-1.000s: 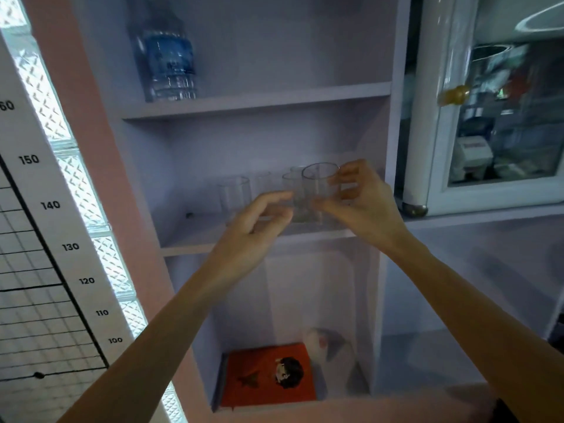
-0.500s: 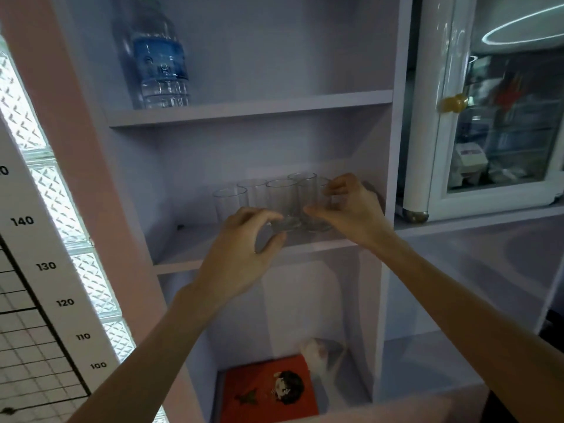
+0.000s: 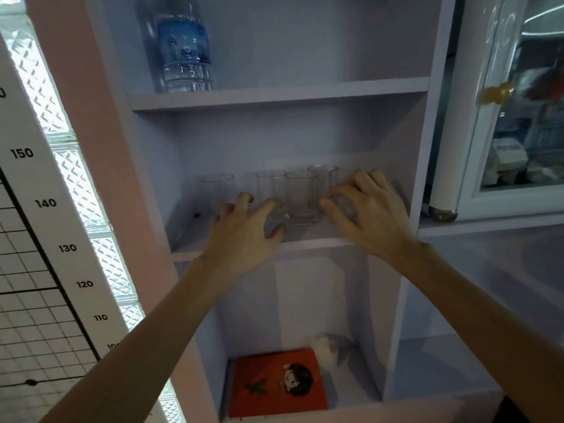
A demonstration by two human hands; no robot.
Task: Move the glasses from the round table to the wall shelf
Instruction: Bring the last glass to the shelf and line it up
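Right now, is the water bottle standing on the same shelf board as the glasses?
No, the water bottle stands on the board above, while the glasses sit on the middle board below it.

There are two hands, a left hand [image 3: 244, 236] and a right hand [image 3: 370, 215], both with the fingers spread. I count five glasses [image 3: 302, 196] on the shelf [image 3: 317, 239]. One glass stands alone, past the left hand's fingers. One is behind the left fingertips. One is in the gap between the two hands. One is behind that one. One is under the right hand's fingers, and it is hard to see. There is one water bottle [image 3: 184, 45], high above the fingers. There is one orange book [image 3: 277, 383], far below the hands. Beside the book is one small white thing [image 3: 326, 351], too blurry to name.
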